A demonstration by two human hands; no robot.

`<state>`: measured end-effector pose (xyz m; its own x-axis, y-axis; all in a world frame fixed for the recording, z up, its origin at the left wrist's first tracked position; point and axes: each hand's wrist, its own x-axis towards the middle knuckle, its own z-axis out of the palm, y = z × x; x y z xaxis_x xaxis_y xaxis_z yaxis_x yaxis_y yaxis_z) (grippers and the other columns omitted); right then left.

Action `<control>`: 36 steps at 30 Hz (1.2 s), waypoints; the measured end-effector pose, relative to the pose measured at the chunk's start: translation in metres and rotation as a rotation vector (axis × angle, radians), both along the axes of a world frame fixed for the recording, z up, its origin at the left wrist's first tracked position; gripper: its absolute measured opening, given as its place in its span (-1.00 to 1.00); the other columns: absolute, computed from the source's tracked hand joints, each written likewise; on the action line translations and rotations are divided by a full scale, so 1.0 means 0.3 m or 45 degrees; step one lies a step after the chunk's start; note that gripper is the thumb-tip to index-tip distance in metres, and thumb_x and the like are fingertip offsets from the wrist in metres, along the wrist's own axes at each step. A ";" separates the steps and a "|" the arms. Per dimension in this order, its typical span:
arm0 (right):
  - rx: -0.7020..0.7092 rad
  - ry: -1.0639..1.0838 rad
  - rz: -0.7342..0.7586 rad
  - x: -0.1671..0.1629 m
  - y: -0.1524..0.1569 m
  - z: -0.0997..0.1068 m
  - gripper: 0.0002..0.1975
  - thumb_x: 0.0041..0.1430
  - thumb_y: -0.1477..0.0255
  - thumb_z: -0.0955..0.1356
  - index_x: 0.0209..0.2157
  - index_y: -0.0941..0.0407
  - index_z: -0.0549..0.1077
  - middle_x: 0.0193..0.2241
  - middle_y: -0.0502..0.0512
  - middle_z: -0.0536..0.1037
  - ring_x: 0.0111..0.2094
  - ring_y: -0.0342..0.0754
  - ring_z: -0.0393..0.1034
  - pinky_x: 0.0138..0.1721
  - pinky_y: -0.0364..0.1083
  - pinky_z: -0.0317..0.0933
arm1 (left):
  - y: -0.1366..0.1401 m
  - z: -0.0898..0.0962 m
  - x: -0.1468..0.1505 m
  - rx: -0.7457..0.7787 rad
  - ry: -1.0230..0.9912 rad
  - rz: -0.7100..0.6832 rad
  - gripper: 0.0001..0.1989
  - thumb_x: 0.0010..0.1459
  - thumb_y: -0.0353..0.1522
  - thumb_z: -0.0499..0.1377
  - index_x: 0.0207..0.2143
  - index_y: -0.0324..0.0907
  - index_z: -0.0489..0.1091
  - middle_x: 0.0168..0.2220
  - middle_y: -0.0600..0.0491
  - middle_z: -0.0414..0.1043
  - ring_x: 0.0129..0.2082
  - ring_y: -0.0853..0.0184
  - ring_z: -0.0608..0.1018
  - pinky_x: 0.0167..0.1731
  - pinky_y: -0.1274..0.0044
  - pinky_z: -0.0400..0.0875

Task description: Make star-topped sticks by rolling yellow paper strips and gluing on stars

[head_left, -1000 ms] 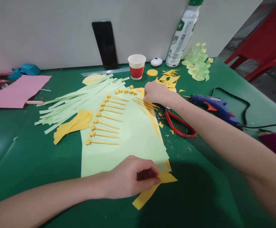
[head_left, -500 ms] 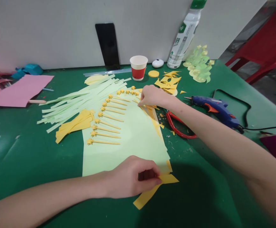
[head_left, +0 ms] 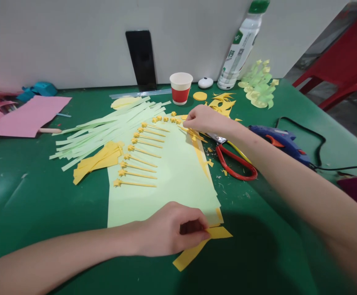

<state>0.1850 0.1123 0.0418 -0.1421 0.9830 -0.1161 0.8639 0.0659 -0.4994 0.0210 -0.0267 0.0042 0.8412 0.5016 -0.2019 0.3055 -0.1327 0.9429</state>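
Observation:
My left hand [head_left: 175,229] rests over the lower edge of the pale green paper sheet [head_left: 172,180], thumb and forefinger pinched on a yellow paper strip [head_left: 219,232]. Another yellow strip [head_left: 190,256] slants out beneath that hand. At the sheet's far right corner my right hand [head_left: 201,116] is closed in a pinch, beside thin yellow paper slivers [head_left: 196,134]; what its fingertips hold, if anything, is hidden. Several yellow stars on thin stems [head_left: 139,174] lie in a curved row on the sheet. Loose yellow stars [head_left: 166,119] sit at its top.
Red-handled scissors [head_left: 236,162] and a blue glue gun [head_left: 279,141] lie right, partly behind my right forearm. A paper cup [head_left: 180,92], bottle [head_left: 239,51] and phone [head_left: 141,59] stand at the back. Green strips [head_left: 104,131] and yellow strips [head_left: 100,159] lie left.
My right hand has shifted slightly right and away from me, from the slivers' left end; more of the scissors shows. My left hand stays on the yellow strip.

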 end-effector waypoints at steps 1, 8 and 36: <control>-0.001 0.044 -0.004 0.006 -0.007 0.002 -0.87 -0.06 0.47 0.27 -0.62 0.15 0.33 -0.63 0.06 0.37 -0.63 -0.19 0.15 -0.61 -0.14 0.04 | 0.000 0.000 0.000 -0.005 -0.002 0.000 -0.89 0.09 -0.40 0.10 -0.44 -0.25 0.37 -0.59 0.17 0.25 -0.64 0.55 0.19 -0.62 0.70 0.13; -0.045 0.355 -0.009 0.043 -0.031 -0.010 -0.89 -0.08 0.62 0.28 -0.44 0.20 0.39 -0.60 0.09 0.46 -0.67 -0.20 0.21 -0.62 -0.13 0.15 | -0.001 -0.002 0.003 -0.040 -0.011 0.015 -0.90 0.09 -0.42 0.10 -0.45 -0.26 0.36 -0.61 0.18 0.21 -0.65 0.56 0.15 -0.65 0.71 0.09; -0.314 0.907 0.134 0.048 -0.408 -0.031 -0.73 0.09 0.25 0.24 -0.42 0.18 0.37 -0.55 0.00 0.38 -0.63 -0.27 0.08 -0.62 -0.22 -0.03 | 0.003 0.011 0.002 -0.684 -0.363 0.582 -0.81 0.19 -0.26 0.04 -0.39 -0.18 0.13 -0.49 0.15 0.46 -0.57 0.47 0.49 -0.46 0.60 0.36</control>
<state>0.1994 -0.0102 0.0325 -0.3563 0.9177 -0.1760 0.3226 -0.0559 -0.9449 0.0215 -0.0258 0.0076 0.6296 0.7067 -0.3228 -0.0451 0.4480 0.8929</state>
